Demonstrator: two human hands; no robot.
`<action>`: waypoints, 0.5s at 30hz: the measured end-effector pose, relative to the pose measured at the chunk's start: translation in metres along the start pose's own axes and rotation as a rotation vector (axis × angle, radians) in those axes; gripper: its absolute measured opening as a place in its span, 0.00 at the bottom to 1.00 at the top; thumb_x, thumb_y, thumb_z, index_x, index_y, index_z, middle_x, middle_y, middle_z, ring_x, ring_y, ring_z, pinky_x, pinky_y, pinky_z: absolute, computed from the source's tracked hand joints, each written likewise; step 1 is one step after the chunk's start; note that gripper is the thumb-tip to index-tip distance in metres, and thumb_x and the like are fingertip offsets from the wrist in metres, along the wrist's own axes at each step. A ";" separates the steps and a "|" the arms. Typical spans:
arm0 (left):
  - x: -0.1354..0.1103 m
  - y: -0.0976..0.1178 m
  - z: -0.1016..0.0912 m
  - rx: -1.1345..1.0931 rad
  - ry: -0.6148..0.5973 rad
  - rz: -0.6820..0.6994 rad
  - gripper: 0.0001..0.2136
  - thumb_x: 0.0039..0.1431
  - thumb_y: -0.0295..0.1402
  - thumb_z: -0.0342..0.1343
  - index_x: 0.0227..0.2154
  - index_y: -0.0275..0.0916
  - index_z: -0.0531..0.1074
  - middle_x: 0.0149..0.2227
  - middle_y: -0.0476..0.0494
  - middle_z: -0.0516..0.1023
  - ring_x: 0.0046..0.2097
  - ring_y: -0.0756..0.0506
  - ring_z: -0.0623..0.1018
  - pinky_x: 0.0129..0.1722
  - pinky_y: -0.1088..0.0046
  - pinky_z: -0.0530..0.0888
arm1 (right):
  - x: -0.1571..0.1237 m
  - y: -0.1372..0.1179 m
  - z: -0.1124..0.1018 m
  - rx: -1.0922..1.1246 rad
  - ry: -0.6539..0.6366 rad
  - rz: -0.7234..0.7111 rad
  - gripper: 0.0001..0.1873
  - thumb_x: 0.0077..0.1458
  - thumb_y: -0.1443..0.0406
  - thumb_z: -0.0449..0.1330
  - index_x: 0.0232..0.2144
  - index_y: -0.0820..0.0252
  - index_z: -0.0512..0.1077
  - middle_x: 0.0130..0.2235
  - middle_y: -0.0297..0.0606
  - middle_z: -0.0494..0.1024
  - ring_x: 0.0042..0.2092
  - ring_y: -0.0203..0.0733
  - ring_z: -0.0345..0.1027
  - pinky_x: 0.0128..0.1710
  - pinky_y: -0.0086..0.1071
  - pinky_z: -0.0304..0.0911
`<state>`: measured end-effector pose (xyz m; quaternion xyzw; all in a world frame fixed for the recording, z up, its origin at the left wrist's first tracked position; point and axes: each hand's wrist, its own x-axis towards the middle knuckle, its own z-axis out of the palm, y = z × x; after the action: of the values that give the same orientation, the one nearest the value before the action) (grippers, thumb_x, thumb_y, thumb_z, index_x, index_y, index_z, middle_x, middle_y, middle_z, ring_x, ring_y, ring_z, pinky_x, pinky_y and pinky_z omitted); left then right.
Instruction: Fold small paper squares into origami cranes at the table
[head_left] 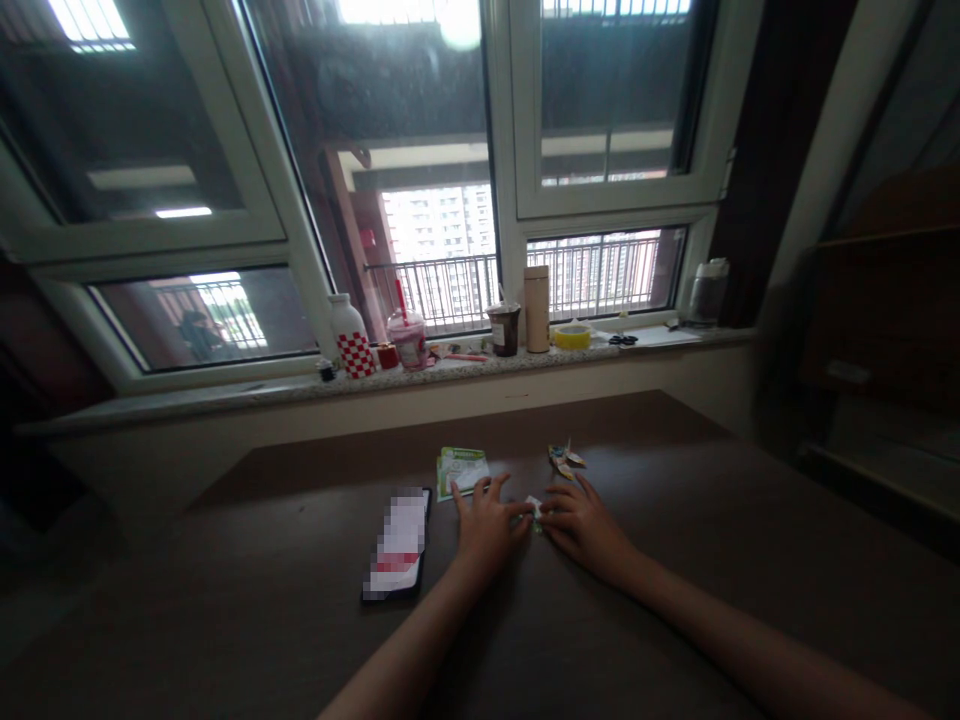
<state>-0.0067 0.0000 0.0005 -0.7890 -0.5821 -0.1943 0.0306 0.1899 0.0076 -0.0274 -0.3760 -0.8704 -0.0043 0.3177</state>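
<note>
A small white-and-green piece of paper [535, 508] lies on the table between my hands. My left hand [487, 518] has its fingers spread, and its thumb reaches over to touch the left side of the piece. Its other fingertips lie by the near edge of some flat green-and-white paper sheets [459, 466]. From the other side, my right hand [589, 525] has its thumb and fingertips closed at the right edge of the piece. Beyond the right hand sits a crumpled or folded colourful paper [564, 460]. The fingers partly cover the small piece.
A phone [397, 545] with a lit screen lies left of my left hand on the brown table [300, 540]. Along the windowsill [450, 366] stand a checkered bottle [352, 338], drink cups [504, 328], a tan flask [537, 310] and yellow tape [572, 337].
</note>
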 end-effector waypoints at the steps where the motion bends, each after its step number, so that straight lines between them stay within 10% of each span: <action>1: 0.000 0.000 0.000 -0.002 0.000 -0.001 0.09 0.58 0.44 0.58 0.42 0.63 0.78 0.62 0.51 0.66 0.62 0.36 0.62 0.60 0.29 0.36 | 0.000 -0.001 -0.001 -0.007 0.002 -0.002 0.11 0.59 0.67 0.59 0.40 0.48 0.79 0.42 0.36 0.81 0.55 0.47 0.66 0.63 0.58 0.44; 15: -0.001 0.001 0.000 -0.004 0.018 -0.003 0.09 0.59 0.45 0.58 0.41 0.64 0.78 0.61 0.51 0.66 0.62 0.35 0.62 0.61 0.30 0.35 | -0.002 -0.002 -0.005 -0.007 -0.001 -0.061 0.11 0.61 0.66 0.58 0.41 0.46 0.79 0.44 0.36 0.80 0.57 0.47 0.64 0.64 0.56 0.46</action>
<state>-0.0062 -0.0013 0.0008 -0.7862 -0.5827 -0.2027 0.0341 0.1927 0.0032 -0.0240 -0.3502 -0.8818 -0.0167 0.3155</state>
